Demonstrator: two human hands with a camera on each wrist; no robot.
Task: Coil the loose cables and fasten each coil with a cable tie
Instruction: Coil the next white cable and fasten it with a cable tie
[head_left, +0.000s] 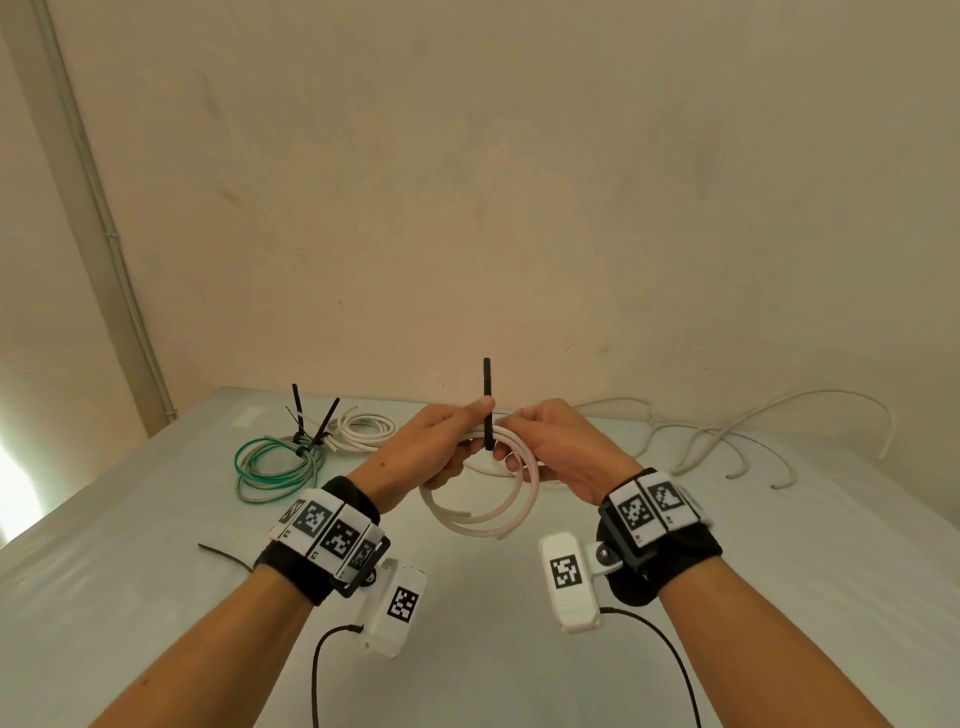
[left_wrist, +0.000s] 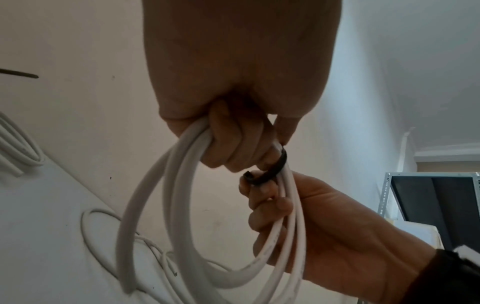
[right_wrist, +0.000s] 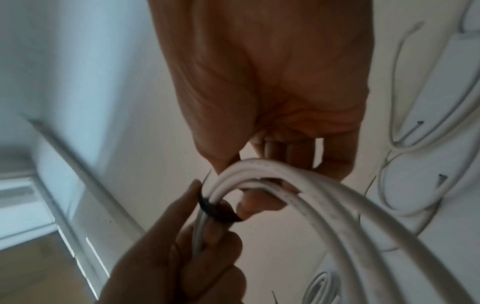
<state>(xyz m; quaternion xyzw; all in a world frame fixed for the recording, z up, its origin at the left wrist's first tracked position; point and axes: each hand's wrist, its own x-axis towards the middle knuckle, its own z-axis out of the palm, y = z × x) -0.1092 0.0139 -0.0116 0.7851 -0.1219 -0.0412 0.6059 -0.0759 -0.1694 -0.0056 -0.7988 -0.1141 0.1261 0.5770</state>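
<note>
The left hand (left_wrist: 233, 86) hangs down from the top, fingers curled round the top of a white coil (left_wrist: 182, 216); a black tie (left_wrist: 270, 166) loops round the strands just beside its fingertips; the right hand (left_wrist: 324, 226) comes in from the lower right and grips the coil's right side, its thumb on the tie's end; loose white cable (left_wrist: 98, 236) lies on the table (left_wrist: 39, 246) beyond, lower left.

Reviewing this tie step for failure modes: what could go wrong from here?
1. The black cable tie is wrapped around the white coil but looks unfastened; it may slip off.
2. Both hands, left and right, hold one spot; the lower loops hang free and could spring apart.
3. Loose white cables lie close by and may snag.
</note>
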